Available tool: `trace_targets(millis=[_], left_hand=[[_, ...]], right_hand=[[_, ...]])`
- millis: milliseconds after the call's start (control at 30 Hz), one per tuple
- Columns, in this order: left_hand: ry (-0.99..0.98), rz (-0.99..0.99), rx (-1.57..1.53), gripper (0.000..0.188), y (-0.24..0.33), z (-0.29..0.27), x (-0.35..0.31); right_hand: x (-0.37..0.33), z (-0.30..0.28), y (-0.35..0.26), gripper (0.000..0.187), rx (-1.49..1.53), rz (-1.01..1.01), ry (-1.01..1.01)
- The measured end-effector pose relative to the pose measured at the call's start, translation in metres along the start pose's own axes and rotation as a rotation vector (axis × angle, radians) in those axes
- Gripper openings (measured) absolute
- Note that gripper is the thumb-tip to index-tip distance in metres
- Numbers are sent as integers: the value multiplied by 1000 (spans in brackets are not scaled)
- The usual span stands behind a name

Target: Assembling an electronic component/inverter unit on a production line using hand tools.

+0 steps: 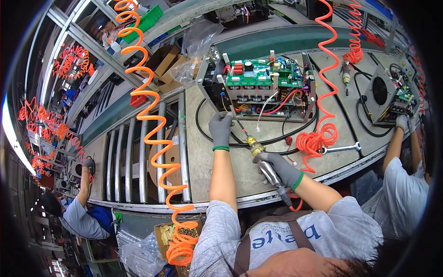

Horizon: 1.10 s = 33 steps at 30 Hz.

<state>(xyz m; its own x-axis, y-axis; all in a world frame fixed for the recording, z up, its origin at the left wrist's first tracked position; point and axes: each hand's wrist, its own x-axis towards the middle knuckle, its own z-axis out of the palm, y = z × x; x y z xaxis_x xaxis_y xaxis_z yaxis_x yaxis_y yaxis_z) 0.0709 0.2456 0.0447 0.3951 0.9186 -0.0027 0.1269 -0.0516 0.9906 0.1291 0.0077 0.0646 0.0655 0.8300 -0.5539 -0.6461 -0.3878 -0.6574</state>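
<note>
My right hand (285, 170), in a grey glove with a green cuff, is wrapped round a pneumatic screwdriver (269, 168) with a silver body and yellowish front. Its thin bit slants up and left, its tip close to my left hand (221, 129). The left hand, gloved the same way, has its fingers drawn together at the lower front left corner of an open-frame power unit (267, 99). What those fingers pinch, if anything, is hidden. A green circuit board (251, 73) lies on top of the unit, with red, white and yellow wires below it and a black fan at its left side.
A thick black cable (200, 121) loops round the unit. Orange coiled hoses (157, 117) hang left and right. A wrench (342, 147) lies near the bench edge. Metal rollers (142, 157) run at left. A co-worker's hands (402, 123) touch another unit (386, 97) at right.
</note>
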Motion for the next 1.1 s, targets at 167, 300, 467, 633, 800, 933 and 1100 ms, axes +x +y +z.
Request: trace_targets(millis=[167,300,467,633,800,933,1100], left_hand=[[95,129,180,29,-4,12,7],[87,109,263,30,-6,9,11],[-3,14,39,26,-11,3,15],[-84,-20,80,25,-6,-3,16],[-88,-6,65,27,-13,-3,18],[-102,-18,64,27,-16,-1,18],[-25,74,25,26,-34,5,23]], right_hand=[[39,9,9,35,190,13,10],[49,17,12,33,237,20,6],[48,29,15,34,265,5,16],[39,36,16,34,301,-20,-9],[44,37,16,32,314,-3,30],[46,38,17,32,381,8,3],[55,49,20,38,508,-44,-28]])
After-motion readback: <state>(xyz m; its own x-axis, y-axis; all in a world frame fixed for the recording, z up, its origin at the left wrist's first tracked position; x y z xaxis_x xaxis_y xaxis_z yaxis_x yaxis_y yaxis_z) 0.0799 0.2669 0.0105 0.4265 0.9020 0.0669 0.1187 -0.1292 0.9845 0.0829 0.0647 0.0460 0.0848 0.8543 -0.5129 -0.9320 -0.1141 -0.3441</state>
